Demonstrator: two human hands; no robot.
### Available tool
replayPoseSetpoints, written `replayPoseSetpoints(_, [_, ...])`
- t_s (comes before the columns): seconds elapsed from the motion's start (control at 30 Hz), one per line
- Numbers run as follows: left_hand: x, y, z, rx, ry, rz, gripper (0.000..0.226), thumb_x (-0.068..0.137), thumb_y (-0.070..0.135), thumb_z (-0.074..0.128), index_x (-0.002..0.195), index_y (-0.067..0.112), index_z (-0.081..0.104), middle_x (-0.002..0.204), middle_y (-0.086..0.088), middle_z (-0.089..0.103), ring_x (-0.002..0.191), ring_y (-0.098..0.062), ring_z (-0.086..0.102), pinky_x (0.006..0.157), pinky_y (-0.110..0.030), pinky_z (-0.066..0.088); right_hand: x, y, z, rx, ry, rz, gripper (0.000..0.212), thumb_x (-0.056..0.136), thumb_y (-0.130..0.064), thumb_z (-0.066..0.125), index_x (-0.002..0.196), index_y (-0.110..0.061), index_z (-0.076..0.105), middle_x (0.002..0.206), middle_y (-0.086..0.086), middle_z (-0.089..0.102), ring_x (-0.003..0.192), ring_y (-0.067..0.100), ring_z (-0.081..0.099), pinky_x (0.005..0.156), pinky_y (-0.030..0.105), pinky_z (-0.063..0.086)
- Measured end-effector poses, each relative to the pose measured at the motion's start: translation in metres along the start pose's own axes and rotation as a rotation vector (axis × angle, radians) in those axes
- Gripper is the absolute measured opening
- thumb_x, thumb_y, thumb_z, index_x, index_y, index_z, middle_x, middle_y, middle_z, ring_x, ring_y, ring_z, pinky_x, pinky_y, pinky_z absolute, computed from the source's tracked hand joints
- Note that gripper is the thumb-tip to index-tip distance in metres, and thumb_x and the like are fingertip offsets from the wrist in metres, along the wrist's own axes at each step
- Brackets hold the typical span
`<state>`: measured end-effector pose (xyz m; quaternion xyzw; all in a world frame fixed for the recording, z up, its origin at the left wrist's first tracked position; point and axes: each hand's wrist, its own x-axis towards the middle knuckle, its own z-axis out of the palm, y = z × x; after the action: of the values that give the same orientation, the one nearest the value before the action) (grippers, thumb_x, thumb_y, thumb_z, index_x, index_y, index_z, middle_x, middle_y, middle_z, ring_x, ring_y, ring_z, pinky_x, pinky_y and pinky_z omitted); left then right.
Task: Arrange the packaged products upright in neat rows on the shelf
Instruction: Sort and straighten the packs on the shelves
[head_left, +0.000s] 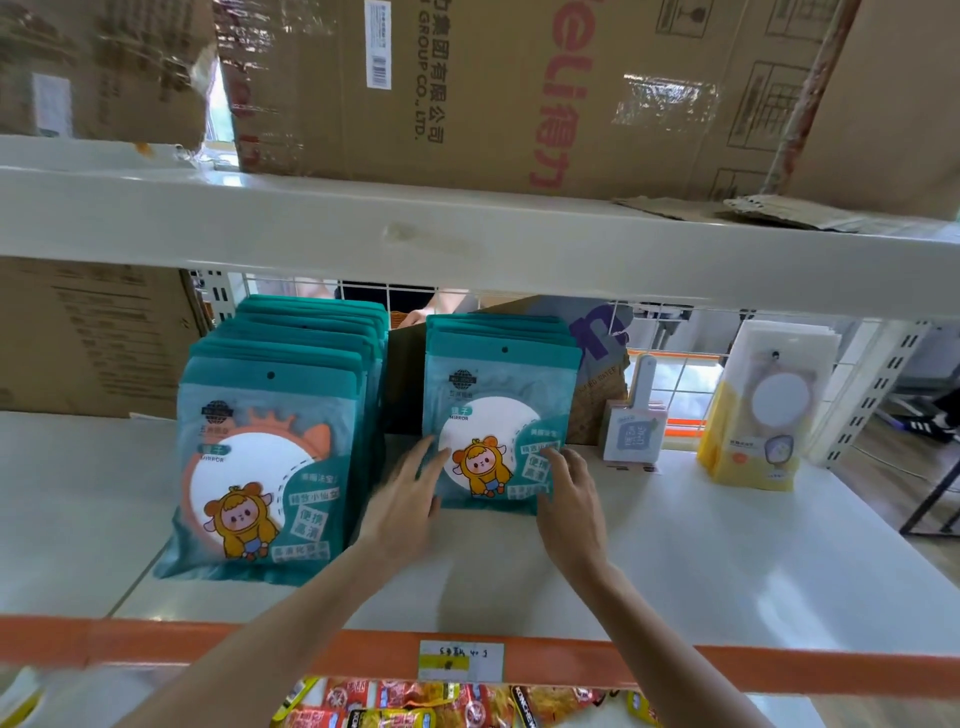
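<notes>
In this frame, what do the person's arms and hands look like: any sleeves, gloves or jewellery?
Both forearms are bare up to the frame's bottom edge, with no sleeves showing. The left hand and right hand wear no gloves, and no rings, watch or bracelets are visible.

light: bright, even daylight from behind | shadows: soft | blur: slight | edges: wide-angle bowing

teal mirror pkgs (496, 415), 2 upright rows, white shelf (675, 545)

Teal plastic mirror packets (498, 415) bear a white disc and a yellow-hooded cartoon figure, the white metal shelf (701, 561) has an orange front edge (675, 662), and the neighbouring yellow-and-clear packet (753, 415) stands beside them.
</notes>
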<state>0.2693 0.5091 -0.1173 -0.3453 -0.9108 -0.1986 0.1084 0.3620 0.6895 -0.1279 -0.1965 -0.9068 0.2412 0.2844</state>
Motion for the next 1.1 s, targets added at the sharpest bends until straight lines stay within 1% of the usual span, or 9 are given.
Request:
replayPoseSetpoints(0.13, [-0.022,-0.005,-0.013,0.08,0.147,0.216,0.067,0.073,0.003,0.071,0.131,0.017,0.042,0.136,-0.013,0.05,0.12,-0.034,0.052,0.095,-0.049,0.044,-0.018,-0.033,-0.005,-0.009,-0.075,-0.111,0.056,0.089,-0.002,0.053,0.141,-0.016,0.038,0.152,0.009,0.028,0.14,0.027,0.026,0.111,0.042,0.034])
replayPoseSetpoints(0.2, [-0.039,-0.008,-0.027,0.129,0.204,0.264,0.061,0.076,0.007,0.068,0.131,0.017,0.044,0.135,-0.011,0.051,0.124,-0.031,0.048,0.102,-0.051,0.036,-0.026,-0.054,-0.004,0.031,-0.033,-0.211,0.055,0.084,0.0,0.061,0.135,-0.013,0.047,0.147,0.01,0.038,0.135,0.031,0.036,0.107,0.046,0.037])
replayPoseSetpoints(0.27, [-0.056,-0.016,-0.042,0.183,0.28,0.262,0.044,0.086,0.016,0.053,0.13,0.017,0.051,0.136,-0.008,0.051,0.127,-0.027,0.045,0.105,-0.049,0.03,-0.033,-0.074,0.001,0.05,0.0,-0.306,0.056,0.074,0.003,0.071,0.126,-0.011,0.054,0.138,0.013,0.049,0.126,0.035,0.047,0.101,0.05,0.041])
replayPoseSetpoints(0.4, [-0.094,-0.05,-0.072,0.253,0.273,0.12,0.043,0.086,0.024,0.044,0.129,0.02,0.049,0.135,-0.007,0.052,0.127,-0.026,0.046,0.108,-0.045,0.031,-0.047,-0.124,0.015,0.086,-0.01,-0.438,0.059,0.068,0.004,0.076,0.123,-0.009,0.057,0.126,0.012,0.058,0.114,0.033,0.056,0.093,0.048,0.047])
replayPoseSetpoints(0.53, [-0.14,-0.098,-0.103,0.268,0.291,-0.097,0.044,0.088,0.028,0.038,0.131,0.021,0.047,0.135,-0.004,0.051,0.126,-0.025,0.046,0.105,-0.043,0.036,-0.066,-0.177,0.043,0.138,-0.125,-0.527,0.055,0.071,-0.004,0.078,0.122,-0.01,0.058,0.121,0.009,0.062,0.109,0.029,0.059,0.089,0.044,0.051])
replayPoseSetpoints(0.67, [-0.191,-0.141,-0.134,0.351,0.317,-0.249,0.047,0.081,0.017,0.06,0.128,0.018,0.053,0.132,-0.005,0.055,0.123,-0.027,0.05,0.102,-0.048,0.039,-0.088,-0.23,0.076,0.204,-0.265,-0.566,0.053,0.074,-0.003,0.074,0.124,-0.013,0.058,0.122,0.007,0.062,0.113,0.029,0.057,0.094,0.044,0.048])
replayPoseSetpoints(0.8, [-0.239,-0.182,-0.167,0.4,0.371,-0.317,0.061,0.074,0.01,0.073,0.127,0.019,0.046,0.127,-0.008,0.058,0.12,-0.03,0.053,0.097,-0.051,0.044,-0.109,-0.287,0.107,0.243,-0.365,-0.658,0.051,0.077,-0.005,0.072,0.124,-0.017,0.055,0.122,0.003,0.06,0.115,0.023,0.056,0.096,0.035,0.046])
replayPoseSetpoints(0.97, [-0.278,-0.243,-0.216,0.452,0.366,-0.408,0.046,0.084,0.025,0.041,0.129,0.02,0.045,0.129,-0.005,0.057,0.123,-0.025,0.048,0.105,-0.041,0.034,-0.128,-0.361,0.14,0.278,-0.434,-0.726,0.05,0.088,-0.011,0.06,0.133,-0.023,0.045,0.133,-0.001,0.051,0.124,0.017,0.044,0.105,0.031,0.035])
replayPoseSetpoints(1.1, [-0.301,-0.294,-0.252,0.505,0.376,-0.425,0.046,0.085,0.027,0.037,0.128,0.017,0.051,0.128,-0.006,0.058,0.121,-0.027,0.052,0.107,-0.04,0.031,-0.137,-0.416,0.163,0.307,-0.441,-0.744,0.048,0.089,-0.011,0.059,0.134,-0.02,0.045,0.132,0.0,0.051,0.123,0.019,0.044,0.105,0.028,0.033])
